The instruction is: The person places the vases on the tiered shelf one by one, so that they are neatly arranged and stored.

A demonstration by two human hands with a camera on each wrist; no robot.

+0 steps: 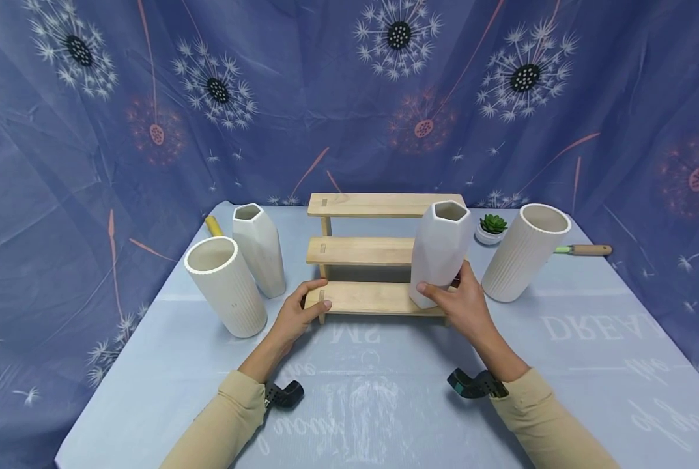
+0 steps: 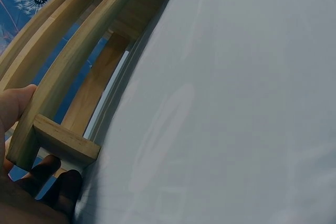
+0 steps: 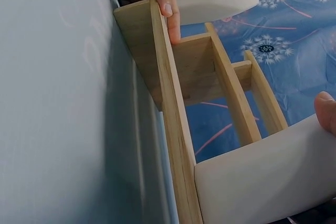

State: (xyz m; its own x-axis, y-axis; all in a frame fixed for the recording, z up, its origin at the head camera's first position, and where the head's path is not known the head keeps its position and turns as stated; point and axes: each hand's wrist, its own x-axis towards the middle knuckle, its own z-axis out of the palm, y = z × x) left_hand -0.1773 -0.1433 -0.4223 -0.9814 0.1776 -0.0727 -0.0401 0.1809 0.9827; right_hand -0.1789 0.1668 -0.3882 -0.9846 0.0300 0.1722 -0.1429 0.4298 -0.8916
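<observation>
A three-step wooden stand [image 1: 361, 251] stands at the middle of the table. My left hand [image 1: 295, 314] grips the left end of its lowest step, thumb on top and other fingers beneath, as the left wrist view shows at the wooden step [image 2: 79, 51]. On the right end of that same step is a white faceted vase [image 1: 440, 247], upright with its base against the board. My right hand [image 1: 465, 305] holds this vase low down, thumb across its front. In the right wrist view the vase [image 3: 268, 177] meets the step's edge, and my right thumb lies on it.
Left of the stand are a ribbed white vase [image 1: 226, 286] and a second faceted vase [image 1: 259, 251], with a yellow handle [image 1: 213, 226] behind them. To the right stand another ribbed vase [image 1: 525, 254], a small potted succulent [image 1: 492, 228] and a wooden-handled tool [image 1: 586, 249].
</observation>
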